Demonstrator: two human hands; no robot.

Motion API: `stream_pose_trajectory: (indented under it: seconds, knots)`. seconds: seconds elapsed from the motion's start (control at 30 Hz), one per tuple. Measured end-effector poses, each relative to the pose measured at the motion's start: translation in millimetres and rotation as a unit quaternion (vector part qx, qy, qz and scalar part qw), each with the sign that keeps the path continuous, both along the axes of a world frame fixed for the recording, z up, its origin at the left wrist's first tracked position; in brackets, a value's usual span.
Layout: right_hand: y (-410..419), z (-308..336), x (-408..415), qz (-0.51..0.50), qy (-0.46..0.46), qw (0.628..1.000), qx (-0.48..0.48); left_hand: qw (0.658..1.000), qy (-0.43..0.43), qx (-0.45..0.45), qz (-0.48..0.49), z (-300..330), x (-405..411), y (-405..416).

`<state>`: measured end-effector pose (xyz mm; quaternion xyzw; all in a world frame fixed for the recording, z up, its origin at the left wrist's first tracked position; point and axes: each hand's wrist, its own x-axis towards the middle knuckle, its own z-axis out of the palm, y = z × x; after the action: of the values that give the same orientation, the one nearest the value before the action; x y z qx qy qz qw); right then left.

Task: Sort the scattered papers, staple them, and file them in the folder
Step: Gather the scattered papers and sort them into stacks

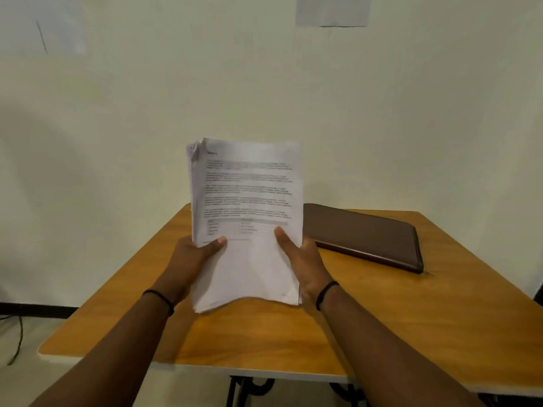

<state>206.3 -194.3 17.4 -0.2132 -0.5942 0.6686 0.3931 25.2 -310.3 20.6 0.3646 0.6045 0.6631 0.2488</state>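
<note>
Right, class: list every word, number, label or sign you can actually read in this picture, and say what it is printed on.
No text here can be read.
Top sheet of the paper stack, held by the left hand and right hand: short heading, paragraphs and a small table, all too blurred to read.
Brown folder on the table: no label shows.
Pale sheet on the wall: no writing to be made out.

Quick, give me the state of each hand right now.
Left hand: closed on the paper stack, thumb on the front page.
Right hand: closed on the same paper stack, thumb on the front page.
</note>
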Motion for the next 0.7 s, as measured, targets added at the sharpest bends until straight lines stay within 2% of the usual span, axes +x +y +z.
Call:
stream_pose_trajectory:
  seconds: [0.07,0.1,0.13,0.17,0.2,0.23,0.27,0.3,0.43,0.5,0.7]
  knots:
    - [8.9,-4.8,1.6,-0.026,-0.008,0.999,-0.023,1.0,0.002,-0.01,-0.027,-0.3,-2.9,-2.4]
    - [15.9,-9.6,4.2,-0.093,-0.055,0.994,-0.011,0.999,-0.011,-0.008,-0.047,-2.4,-4.6,-3.4]
    - [26.4,-18.0,9.0,-0.19,-0.142,0.971,0.035,0.997,-0.031,-0.004,-0.07,-6.9,-6.4,-3.9]
    - [39.6,-29.7,17.9,-0.283,-0.257,0.918,0.105,0.994,-0.053,-0.004,-0.092,-13.2,-6.7,-2.0]
    - [50.9,-41.0,29.6,-0.343,-0.379,0.842,0.172,0.991,-0.066,-0.007,-0.112,-20.3,-5.9,-0.7]
    - [64.0,-52.5,40.7,-0.363,-0.481,0.771,0.205,0.989,-0.076,-0.013,-0.13,-27.6,-5.2,3.0]
    - [76.3,-60.3,50.1,-0.356,-0.554,0.726,0.199,0.985,-0.083,-0.017,-0.149,-33.0,-3.9,7.6]
    - [85.1,-62.6,57.8,-0.34,-0.597,0.703,0.181,0.982,-0.084,-0.019,-0.166,-36.4,-1.6,12.6]
    - [114.2,-66.4,54.8,-0.295,-0.647,0.68,0.177,0.978,-0.049,-0.031,-0.202,-43.8,7.6,46.0]
    - [124.7,-68.1,50.5,-0.292,-0.657,0.674,0.173,0.975,-0.065,-0.045,-0.21,-50.0,10.2,63.5]
    - [182.5,-56.2,59.7,-0.301,-0.641,0.685,0.17,0.974,-0.061,-0.056,-0.209,-49.6,8.1,95.4]
